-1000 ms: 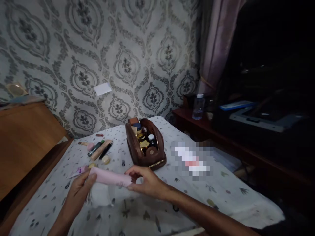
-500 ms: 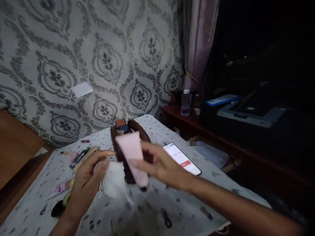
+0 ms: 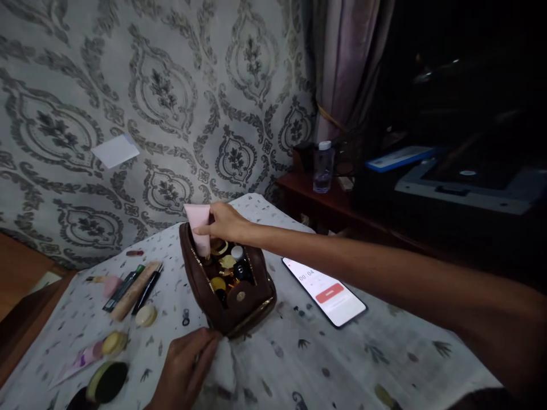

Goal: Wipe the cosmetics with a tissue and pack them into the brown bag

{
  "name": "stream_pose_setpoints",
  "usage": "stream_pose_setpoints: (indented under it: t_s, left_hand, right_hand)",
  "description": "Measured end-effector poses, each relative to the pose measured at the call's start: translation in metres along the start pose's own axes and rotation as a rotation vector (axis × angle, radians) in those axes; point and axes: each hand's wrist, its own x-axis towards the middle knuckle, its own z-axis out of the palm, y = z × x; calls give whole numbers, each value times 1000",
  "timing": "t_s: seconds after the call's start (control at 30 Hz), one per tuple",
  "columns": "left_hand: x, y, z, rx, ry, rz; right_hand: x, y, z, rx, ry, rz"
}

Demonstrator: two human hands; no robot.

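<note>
My right hand (image 3: pixel 224 223) reaches across the table and grips a pale pink tube (image 3: pixel 199 228), standing it cap down in the far end of an open brown cosmetic pouch (image 3: pixel 231 310). Small jars and bottles fill the pouch. My left hand (image 3: pixel 184 369) rests on the table at the pouch's near end, fingers closed on a white cloth (image 3: pixel 222 367).
Pencils and sticks (image 3: pixel 128 287), round compacts (image 3: pixel 107 380) and a small pink sachet (image 3: pixel 83 359) lie left of the pouch. A lit phone (image 3: pixel 323 290) lies to its right. A water bottle (image 3: pixel 322 167) stands on the dark shelf behind. Patterned wallpaper backs the table.
My right hand carried the pink tube from in front of me over to the pouch and stood it inside. My left hand, with the white cloth, dropped to the table beside the pouch.
</note>
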Motion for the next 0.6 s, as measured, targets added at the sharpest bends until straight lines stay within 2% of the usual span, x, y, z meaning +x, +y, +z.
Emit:
stream_pose_setpoints:
  t_s: [0.17,0.33,0.6]
  left_hand:
    - [-4,-8,16,72,82,13]
    - [-10,-10,28,66,15,-17]
    - [-12,-8,30,47,25,-32]
  right_hand:
    - [11,-5,10,-171,-126,117]
    - [18,-8,14,-311,-177,169]
    - [13,-10,17,-469,-260,128]
